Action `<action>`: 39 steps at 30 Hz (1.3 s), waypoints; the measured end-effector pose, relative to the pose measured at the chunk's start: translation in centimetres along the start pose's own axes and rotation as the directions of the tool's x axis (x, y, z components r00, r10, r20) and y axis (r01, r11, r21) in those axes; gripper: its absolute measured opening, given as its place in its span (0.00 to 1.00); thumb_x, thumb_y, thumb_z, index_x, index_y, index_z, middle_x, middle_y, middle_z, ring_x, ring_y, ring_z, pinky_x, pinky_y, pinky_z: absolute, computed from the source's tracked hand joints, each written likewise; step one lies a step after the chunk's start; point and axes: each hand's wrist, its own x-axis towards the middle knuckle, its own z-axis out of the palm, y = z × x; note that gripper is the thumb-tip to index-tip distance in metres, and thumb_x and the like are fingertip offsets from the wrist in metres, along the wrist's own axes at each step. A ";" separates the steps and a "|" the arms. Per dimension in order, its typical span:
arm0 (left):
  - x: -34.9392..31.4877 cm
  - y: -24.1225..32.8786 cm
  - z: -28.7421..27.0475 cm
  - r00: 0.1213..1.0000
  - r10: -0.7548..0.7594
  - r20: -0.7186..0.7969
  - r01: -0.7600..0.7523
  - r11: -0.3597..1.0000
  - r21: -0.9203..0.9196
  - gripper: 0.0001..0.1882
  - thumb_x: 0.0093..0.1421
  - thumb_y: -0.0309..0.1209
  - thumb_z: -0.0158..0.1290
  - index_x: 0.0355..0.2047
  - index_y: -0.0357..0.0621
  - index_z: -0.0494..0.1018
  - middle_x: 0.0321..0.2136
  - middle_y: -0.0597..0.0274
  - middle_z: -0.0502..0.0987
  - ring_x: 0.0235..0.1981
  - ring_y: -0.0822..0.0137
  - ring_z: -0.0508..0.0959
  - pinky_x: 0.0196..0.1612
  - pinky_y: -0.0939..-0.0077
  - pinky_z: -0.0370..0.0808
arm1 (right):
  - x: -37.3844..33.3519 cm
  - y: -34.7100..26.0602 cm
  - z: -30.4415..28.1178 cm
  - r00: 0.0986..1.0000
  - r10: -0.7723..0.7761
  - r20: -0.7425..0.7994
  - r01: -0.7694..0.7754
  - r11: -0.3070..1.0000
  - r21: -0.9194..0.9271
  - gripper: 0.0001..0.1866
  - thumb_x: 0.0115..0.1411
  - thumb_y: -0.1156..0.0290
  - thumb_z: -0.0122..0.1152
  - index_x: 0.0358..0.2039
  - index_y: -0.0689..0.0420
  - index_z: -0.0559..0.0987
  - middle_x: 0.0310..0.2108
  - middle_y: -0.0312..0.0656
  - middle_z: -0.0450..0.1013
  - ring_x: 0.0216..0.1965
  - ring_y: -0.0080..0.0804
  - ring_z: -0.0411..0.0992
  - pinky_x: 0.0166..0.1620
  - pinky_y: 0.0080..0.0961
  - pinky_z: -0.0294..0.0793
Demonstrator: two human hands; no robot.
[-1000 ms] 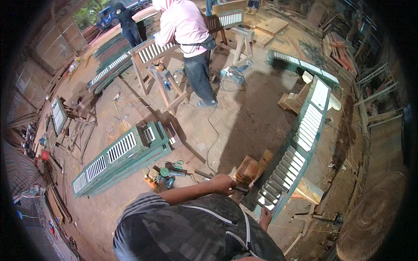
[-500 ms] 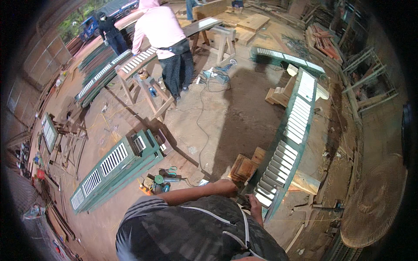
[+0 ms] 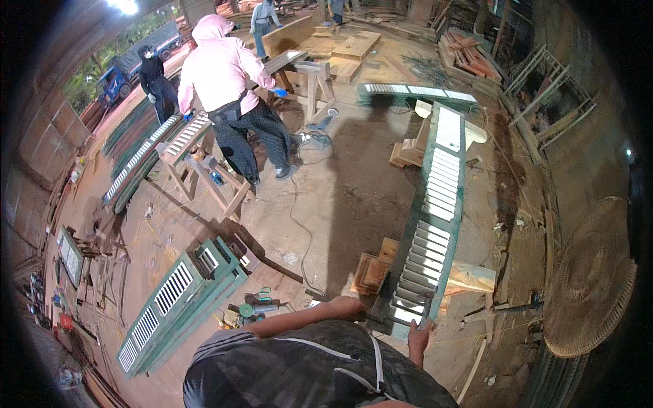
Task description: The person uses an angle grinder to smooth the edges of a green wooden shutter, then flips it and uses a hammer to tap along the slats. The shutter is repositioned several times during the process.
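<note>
A long green louvered shutter (image 3: 442, 204) with pale slats lies in front of me, running away toward the far right. My left hand (image 3: 347, 307) is closed in a fist just left of its near end. Something dark and narrow sticks out from that fist toward the shutter; its kind cannot be made out. My right hand (image 3: 420, 334) is at the near right corner of the shutter, fingers closed. A thin upright piece shows above it, too small to name. Stacked wooden blocks (image 3: 371, 273) and a pale board (image 3: 469, 277) sit beneath the shutter's near part.
Stacked green shutters (image 3: 160, 306) lie at left, beside a green angle grinder (image 3: 246, 310) and other tools. A person in a pink hoodie (image 3: 221, 68) stands at a wooden trestle (image 3: 204, 180). Another shutter (image 3: 415, 92) lies far off. A round woven basket (image 3: 588, 279) stands at right.
My view has shifted, and the shutter sits further left in it. My right hand has moved away from my left, to the shutter's right corner. The person in pink has turned and stepped wider.
</note>
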 end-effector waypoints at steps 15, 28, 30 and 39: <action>1.2 0.1 2.2 0.999 0.018 0.050 -0.015 0.998 -0.057 0.22 0.68 0.51 0.52 0.42 0.44 0.79 0.36 0.45 0.83 0.38 0.40 0.83 0.42 0.47 0.78 | 0.8 4.0 1.2 1.000 0.005 0.016 -0.004 0.997 -0.074 0.28 0.55 0.82 0.65 0.56 0.59 0.66 0.54 0.61 0.65 0.56 0.60 0.68 0.59 0.49 0.69; 0.0 0.8 1.3 0.998 -0.064 0.012 0.065 0.989 -0.134 0.26 0.66 0.54 0.54 0.44 0.42 0.80 0.38 0.43 0.82 0.42 0.42 0.83 0.45 0.49 0.76 | 1.1 4.4 0.7 0.997 -0.011 0.079 0.006 0.998 0.069 0.28 0.56 0.85 0.58 0.59 0.64 0.66 0.55 0.62 0.69 0.59 0.60 0.68 0.62 0.45 0.67; -0.6 1.6 0.0 0.993 -0.088 0.082 0.105 0.970 -0.221 0.31 0.65 0.59 0.53 0.45 0.40 0.80 0.40 0.42 0.82 0.44 0.42 0.82 0.47 0.50 0.75 | 1.1 4.5 0.9 0.994 0.058 0.088 -0.064 0.995 0.070 0.30 0.56 0.84 0.60 0.60 0.64 0.65 0.57 0.62 0.68 0.60 0.59 0.68 0.63 0.44 0.67; -1.9 3.6 -0.8 0.954 -0.205 0.221 0.265 0.920 -0.289 0.40 0.67 0.66 0.46 0.46 0.35 0.80 0.39 0.40 0.82 0.45 0.44 0.81 0.49 0.48 0.73 | 1.2 6.6 1.1 1.000 -0.009 -0.028 0.012 0.990 0.141 0.28 0.57 0.84 0.63 0.57 0.60 0.64 0.52 0.57 0.66 0.55 0.56 0.69 0.58 0.45 0.68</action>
